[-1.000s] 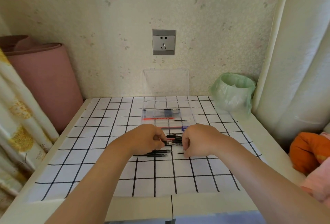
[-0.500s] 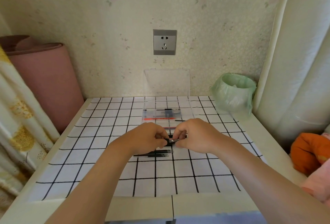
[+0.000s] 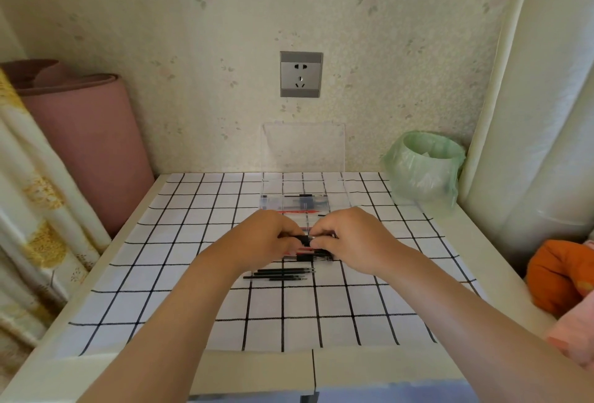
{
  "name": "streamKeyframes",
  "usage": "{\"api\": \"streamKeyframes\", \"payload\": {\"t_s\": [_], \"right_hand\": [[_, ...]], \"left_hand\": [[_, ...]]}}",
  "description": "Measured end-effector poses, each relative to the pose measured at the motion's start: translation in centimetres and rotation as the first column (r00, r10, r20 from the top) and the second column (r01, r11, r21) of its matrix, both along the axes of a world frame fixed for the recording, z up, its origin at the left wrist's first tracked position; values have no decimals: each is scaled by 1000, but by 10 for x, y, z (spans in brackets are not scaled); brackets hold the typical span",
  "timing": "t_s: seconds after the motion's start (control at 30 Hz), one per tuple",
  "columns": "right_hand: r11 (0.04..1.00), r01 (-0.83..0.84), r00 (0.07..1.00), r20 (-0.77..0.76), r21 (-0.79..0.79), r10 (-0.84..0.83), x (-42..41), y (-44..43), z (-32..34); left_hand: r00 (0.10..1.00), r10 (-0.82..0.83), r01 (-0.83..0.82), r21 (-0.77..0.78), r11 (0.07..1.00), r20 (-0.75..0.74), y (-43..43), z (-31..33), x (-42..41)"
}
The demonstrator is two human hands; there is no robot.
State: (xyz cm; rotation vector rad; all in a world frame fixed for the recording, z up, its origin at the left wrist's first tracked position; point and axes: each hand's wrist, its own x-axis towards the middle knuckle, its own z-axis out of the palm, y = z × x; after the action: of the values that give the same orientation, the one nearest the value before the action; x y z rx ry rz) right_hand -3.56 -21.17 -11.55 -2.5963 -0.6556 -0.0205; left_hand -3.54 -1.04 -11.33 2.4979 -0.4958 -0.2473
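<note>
Together, the left hand point(image 3: 266, 237) and the right hand point(image 3: 350, 238) pinch one black pen point(image 3: 304, 238) between them.

The pen lies level just above the middle of the checked cloth point(image 3: 193, 242) on the worktop point(image 3: 475, 242). Only its dark middle shows in the narrow gap between the hands, and the fingers of each hand are curled tight round one end. Just under the hands lies a small heap of pen parts point(image 3: 308, 254), black and red. Nearer the person, a few thin black refills point(image 3: 279, 274) lie side by side, apart from the hands. Behind the hands an open clear box point(image 3: 295, 205) holds more pens, and its lid point(image 3: 303, 148) stands upright at the wall. A green-bagged bin point(image 3: 424, 168) stands at the far right corner.
</note>
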Motion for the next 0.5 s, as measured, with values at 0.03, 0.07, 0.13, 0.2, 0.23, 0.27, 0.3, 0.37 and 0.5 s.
{"api": "streamKeyframes", "payload": {"t_s": [0.03,0.07,0.13,0.2,0.23,0.27,0.3,0.37,0.5], "right_hand": [[1000,1,1000,-12,27,-1,0,1,-2],[998,9,999,-36,59,-7,1,2,-3],[993,29,995,-97,117,-17,3,4,-5],[986,39,991,-135,161,-17,4,6,-6],[985,39,990,-139,168,-16,5,8,-7],[987,35,990,-137,158,-13,5,9,-8],[991,32,991,-135,131,-14,6,10,-9],[997,36,993,-116,62,-29,8,12,-11],[987,123,992,-48,100,-119,20,12,-12]], "left_hand": [[1000,-5,4,3,1000,17,1,0,0],[999,-10,9,5,1000,33,1,-1,0],[997,-14,14,-2,1000,71,3,0,-1],[995,-5,7,-19,1000,102,4,3,-1],[994,-4,6,-20,1000,113,5,4,-1],[993,-7,8,-12,1000,118,5,4,0],[993,-10,10,3,1000,119,5,3,1],[991,-7,4,29,1000,135,3,-2,3],[952,66,-63,-20,998,297,4,-10,12]]}}
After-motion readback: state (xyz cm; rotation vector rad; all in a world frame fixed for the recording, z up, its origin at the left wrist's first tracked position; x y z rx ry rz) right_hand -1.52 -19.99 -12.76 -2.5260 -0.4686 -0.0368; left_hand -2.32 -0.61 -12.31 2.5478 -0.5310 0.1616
